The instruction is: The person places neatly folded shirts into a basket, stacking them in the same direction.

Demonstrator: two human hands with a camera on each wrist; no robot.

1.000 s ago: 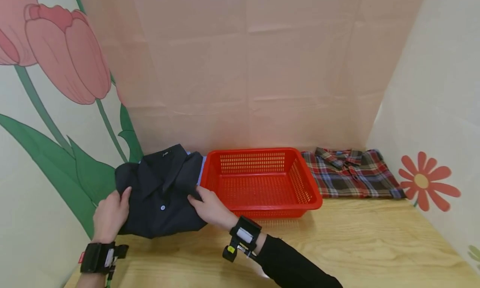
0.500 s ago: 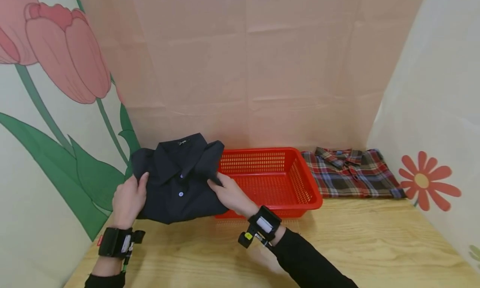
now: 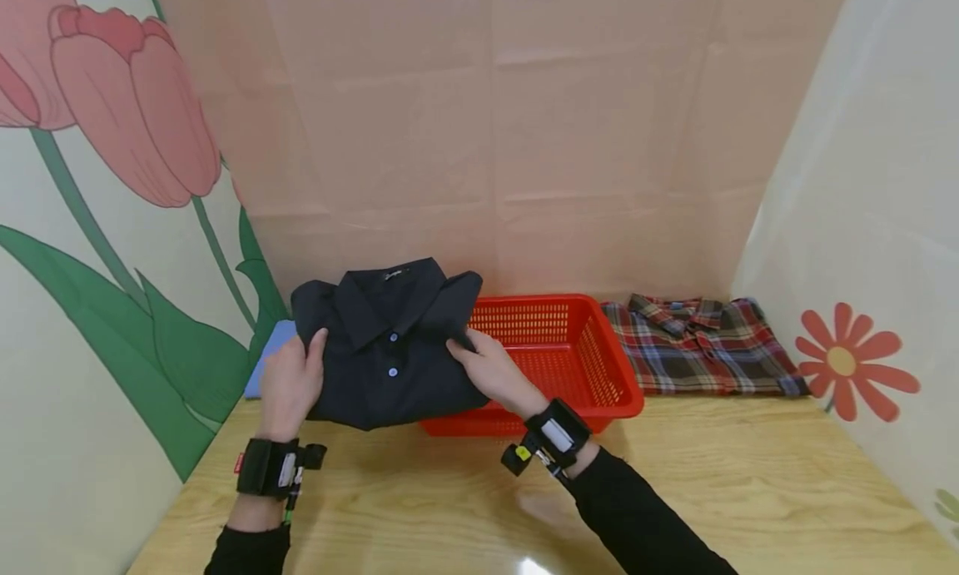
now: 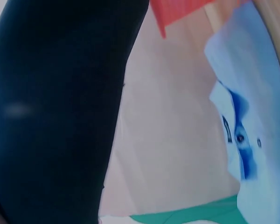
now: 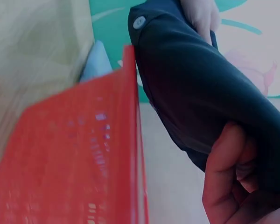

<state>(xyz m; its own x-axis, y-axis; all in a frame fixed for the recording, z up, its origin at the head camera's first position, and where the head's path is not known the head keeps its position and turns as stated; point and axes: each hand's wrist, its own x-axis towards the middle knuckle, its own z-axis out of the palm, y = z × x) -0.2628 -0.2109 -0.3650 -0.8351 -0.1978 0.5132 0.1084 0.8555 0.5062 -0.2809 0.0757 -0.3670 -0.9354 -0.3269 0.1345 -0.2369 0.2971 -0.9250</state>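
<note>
A folded dark navy shirt with a collar and pale buttons hangs in the air between both hands, its right part over the left side of the red basket. The left hand grips the shirt's left edge, thumb on top. At the opposite edge the right hand pinches the cloth; its curled fingers show under the fabric in the right wrist view. Dark cloth fills much of the left wrist view and hides most of the left hand there.
A folded light blue shirt lies on the wooden table to the left of the basket, mostly covered in the head view. Right of the basket lies a folded plaid shirt. Papered walls stand behind and at both sides.
Both hands have carried the navy shirt up and to the right, from above the light blue shirt to partly over the basket. The blue shirt's left end now shows.
</note>
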